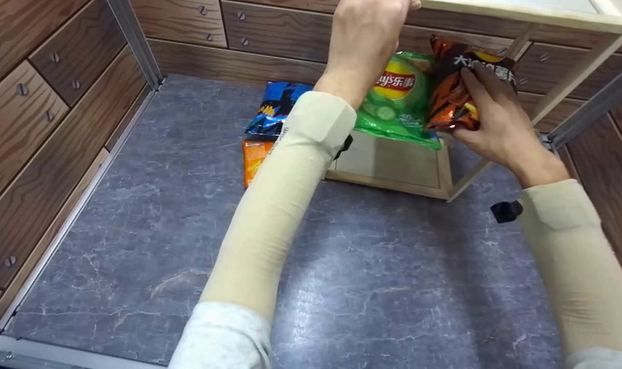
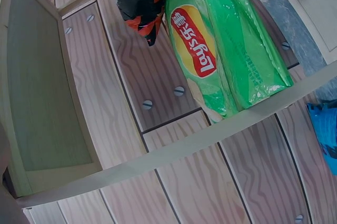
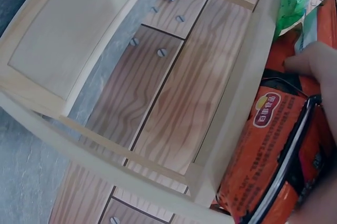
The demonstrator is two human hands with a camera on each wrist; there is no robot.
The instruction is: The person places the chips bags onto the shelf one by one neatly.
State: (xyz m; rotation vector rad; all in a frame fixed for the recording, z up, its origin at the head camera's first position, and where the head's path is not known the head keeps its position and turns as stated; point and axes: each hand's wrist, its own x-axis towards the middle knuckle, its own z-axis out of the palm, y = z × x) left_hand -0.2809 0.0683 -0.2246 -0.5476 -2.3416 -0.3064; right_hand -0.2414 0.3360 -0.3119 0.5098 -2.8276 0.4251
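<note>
My right hand point(image 1: 500, 123) grips a black and orange bag of potato chips point(image 1: 447, 95), thumb low on its side and fingers spread over its front. In the right wrist view, the bag's orange back point(image 3: 263, 155) shows beside a wooden rail. Left of it stands a green Lay's chip bag point(image 1: 408, 115), leaning over the lower board point(image 1: 388, 177) of a light wooden rack. My left hand point(image 1: 365, 43) is curled at the upper left corner of the rack's top point(image 1: 526, 15), holding it there; its fingertips are mostly hidden.
A blue chip bag point(image 1: 270, 110) lies left of the rack, partly behind my left forearm. In front of it is an orange packet point(image 1: 253, 156). Wood-patterned walls point(image 1: 275, 25) with metal corner posts point(image 1: 131, 41) enclose the grey marbled surface point(image 1: 162, 215).
</note>
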